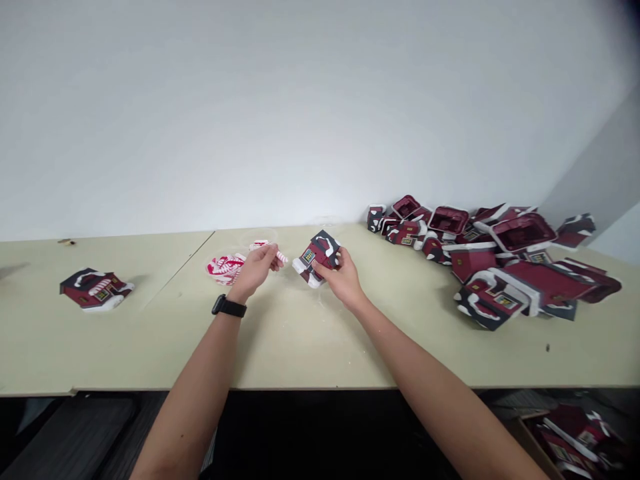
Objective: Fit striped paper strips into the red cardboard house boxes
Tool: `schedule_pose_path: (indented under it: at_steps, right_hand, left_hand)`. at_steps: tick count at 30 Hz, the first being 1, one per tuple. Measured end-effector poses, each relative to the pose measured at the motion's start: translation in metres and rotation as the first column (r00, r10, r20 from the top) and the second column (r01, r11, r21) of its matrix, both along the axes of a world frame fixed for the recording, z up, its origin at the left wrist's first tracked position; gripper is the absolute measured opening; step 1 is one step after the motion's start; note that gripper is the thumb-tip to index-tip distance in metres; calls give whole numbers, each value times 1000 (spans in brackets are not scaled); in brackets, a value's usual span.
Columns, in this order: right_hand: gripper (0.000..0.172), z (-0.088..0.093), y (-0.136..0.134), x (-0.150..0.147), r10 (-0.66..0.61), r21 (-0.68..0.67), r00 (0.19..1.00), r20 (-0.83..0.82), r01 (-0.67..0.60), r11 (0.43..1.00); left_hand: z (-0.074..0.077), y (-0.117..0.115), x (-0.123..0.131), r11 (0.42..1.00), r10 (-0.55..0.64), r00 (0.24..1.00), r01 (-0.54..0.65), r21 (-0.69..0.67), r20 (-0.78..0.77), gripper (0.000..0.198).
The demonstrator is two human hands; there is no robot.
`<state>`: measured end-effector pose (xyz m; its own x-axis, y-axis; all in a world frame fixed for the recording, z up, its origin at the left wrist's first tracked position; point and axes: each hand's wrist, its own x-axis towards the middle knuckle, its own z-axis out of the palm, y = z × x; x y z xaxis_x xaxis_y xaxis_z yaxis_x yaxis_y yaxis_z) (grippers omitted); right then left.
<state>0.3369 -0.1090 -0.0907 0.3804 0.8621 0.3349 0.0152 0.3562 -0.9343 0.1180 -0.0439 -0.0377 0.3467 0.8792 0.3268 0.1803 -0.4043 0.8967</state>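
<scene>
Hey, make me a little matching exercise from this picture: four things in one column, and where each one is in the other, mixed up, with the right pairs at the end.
Things:
1. Held house
2. Heap of houses
3. Held striped piece
4. Lone house

Places:
A. Left part of the table
B. In the right hand
C. Right part of the table
D. In the left hand

Pairs: 1-B, 2-C, 3-D, 4-A
</scene>
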Motion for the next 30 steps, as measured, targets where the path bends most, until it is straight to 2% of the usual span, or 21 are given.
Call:
schedule_pose_path:
  at_steps: [2, 5, 12, 16, 19, 22, 27, 30]
  right_hand:
    - [62, 0, -1, -1, 0, 12, 999, 48, -1, 1000]
    - [64, 1, -4, -1, -17, 18, 990, 141, 14, 1000]
    - [65, 6, -11, -5, -55, 48, 945, 321, 41, 998]
    - [65, 7, -14, -7, -108, 79, 908, 404, 83, 993]
    - [65, 7, -14, -6, -144, 96, 894, 424, 113, 989]
    - [63, 6, -13, -5, -174, 115, 886, 431, 137, 984]
    - [61, 4, -12, -5, -192, 138, 885, 424, 146, 980]
    - [62, 4, -12, -5, -195, 151, 886, 421, 143, 978]
  left_hand:
    - [-2, -8, 11, 997, -79, 996, 78, -25, -33, 61]
    - [-4, -16, 22, 992, -117, 992, 114, -57, -44, 58]
    - [-12, -20, 35, 994, -26, 999, 24, -106, -20, 57]
    - [-19, -21, 42, 989, -28, 998, 36, -140, 59, 56]
    - [-22, -21, 47, 978, -81, 986, 107, -177, 146, 55]
    - [-22, -22, 48, 969, -141, 978, 168, -182, 154, 53]
    - [-21, -23, 47, 950, -126, 971, 177, -256, 201, 44]
    - [-21, -23, 46, 922, -144, 955, 225, -315, 260, 41]
